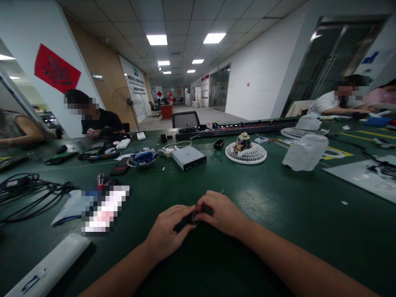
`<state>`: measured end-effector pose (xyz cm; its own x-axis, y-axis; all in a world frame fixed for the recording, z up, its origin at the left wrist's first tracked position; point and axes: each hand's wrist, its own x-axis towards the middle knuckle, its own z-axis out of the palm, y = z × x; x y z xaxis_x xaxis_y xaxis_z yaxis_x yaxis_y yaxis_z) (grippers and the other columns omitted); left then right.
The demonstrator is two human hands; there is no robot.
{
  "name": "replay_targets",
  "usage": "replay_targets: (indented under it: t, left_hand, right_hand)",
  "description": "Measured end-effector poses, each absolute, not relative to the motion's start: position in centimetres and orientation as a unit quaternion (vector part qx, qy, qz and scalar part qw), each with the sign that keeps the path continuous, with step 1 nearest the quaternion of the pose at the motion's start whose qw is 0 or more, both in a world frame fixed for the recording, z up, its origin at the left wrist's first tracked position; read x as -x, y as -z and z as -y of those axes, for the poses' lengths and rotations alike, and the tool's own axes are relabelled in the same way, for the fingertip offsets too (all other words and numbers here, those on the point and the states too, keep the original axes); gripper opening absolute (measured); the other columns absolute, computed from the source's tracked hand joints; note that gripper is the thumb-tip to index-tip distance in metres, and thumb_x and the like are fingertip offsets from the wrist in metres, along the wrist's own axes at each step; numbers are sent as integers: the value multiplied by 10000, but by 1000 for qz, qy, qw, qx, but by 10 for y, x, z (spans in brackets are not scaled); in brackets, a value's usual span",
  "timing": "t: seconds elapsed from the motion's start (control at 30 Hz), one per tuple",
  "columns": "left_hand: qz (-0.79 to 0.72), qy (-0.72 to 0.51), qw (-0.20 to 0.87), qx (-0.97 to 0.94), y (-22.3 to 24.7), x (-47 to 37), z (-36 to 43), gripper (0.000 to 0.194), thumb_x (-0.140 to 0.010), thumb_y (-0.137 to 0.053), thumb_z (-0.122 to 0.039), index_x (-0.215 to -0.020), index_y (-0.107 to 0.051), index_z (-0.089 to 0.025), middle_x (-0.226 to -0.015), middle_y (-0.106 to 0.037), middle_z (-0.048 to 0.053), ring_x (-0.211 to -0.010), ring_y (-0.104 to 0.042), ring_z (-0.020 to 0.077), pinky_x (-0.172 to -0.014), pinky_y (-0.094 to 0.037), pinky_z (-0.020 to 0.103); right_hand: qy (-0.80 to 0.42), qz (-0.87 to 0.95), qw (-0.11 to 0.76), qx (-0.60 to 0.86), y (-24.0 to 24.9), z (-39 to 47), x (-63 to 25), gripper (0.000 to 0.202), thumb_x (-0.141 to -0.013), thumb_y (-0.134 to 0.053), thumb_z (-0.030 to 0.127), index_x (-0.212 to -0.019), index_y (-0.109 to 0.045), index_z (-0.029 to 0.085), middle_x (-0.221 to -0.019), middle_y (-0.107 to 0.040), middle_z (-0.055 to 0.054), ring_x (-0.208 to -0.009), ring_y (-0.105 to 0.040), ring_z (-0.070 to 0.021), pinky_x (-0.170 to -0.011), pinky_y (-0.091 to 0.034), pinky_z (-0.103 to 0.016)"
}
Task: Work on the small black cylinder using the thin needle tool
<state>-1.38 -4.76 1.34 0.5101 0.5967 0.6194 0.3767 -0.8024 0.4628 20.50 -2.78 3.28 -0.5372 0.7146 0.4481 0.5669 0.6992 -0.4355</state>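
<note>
My left hand [168, 231] is closed around a small dark cylindrical part [192, 218], whose kind I cannot make out. Pressed against the upper end of that part are the fingertips of my right hand [218, 212]. Its fingers are pinched together, and a dark piece [209, 210] shows between them. A thin pale tip sticks out beyond the right knuckles. Both hands meet low over the green table [148, 272], close in front of me.
Ahead lie a silver optical drive [189, 157], a white fan grille [246, 153] with a motor, a bowl [141, 159] with blue cloth and a white housing [306, 152]. Black cables [27, 194] and a long white case [55, 264] are left. People sit at both sides.
</note>
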Motion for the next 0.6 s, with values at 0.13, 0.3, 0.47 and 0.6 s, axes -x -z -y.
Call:
replay_targets:
  t: [0.13, 0.3, 0.47, 0.6]
  left_hand:
    - [-269, -414, 130, -860, -16, 12, 49, 433, -875, -684, -136, -1294, -614, -219, -1124, -733, 88, -1013, -704, 223, -897, -598, 359]
    - [-252, -423, 131, -861, -18, 13, 49, 438, -867, -691, -113, -1288, -619, -212, -1129, -733, 95, -1017, -701, 224, -894, -595, 358]
    - [-250, -433, 137, -855, -20, 13, 50, 440, -849, -705, -80, -1264, -630, -207, -1120, -734, 86, -1010, -699, 210, -892, -593, 336]
    - [-224, -429, 133, -865, -22, 11, 53, 447, -847, -696, -62, -1265, -625, -203, -1121, -734, 88, -1013, -700, 210, -891, -596, 340]
  right_hand:
    - [-121, 865, 341, 347, -31, 26, -209, 128, -779, -816, 292, -775, -720, 208, -692, -681, 7, -688, -598, -157, -615, -423, -260]
    - [-120, 860, 358, 344, -30, 27, -207, 128, -799, -798, 323, -753, -745, 217, -671, -696, 5, -684, -593, -160, -620, -427, -267]
    - [-174, 858, 323, 359, -36, 29, -208, 29, -835, -762, 252, -811, -772, 238, -680, -695, 10, -692, -603, -155, -615, -431, -261]
    - [-166, 862, 333, 345, -39, 31, -211, 86, -793, -800, 258, -769, -734, 209, -717, -709, -4, -747, -610, -179, -655, -442, -284]
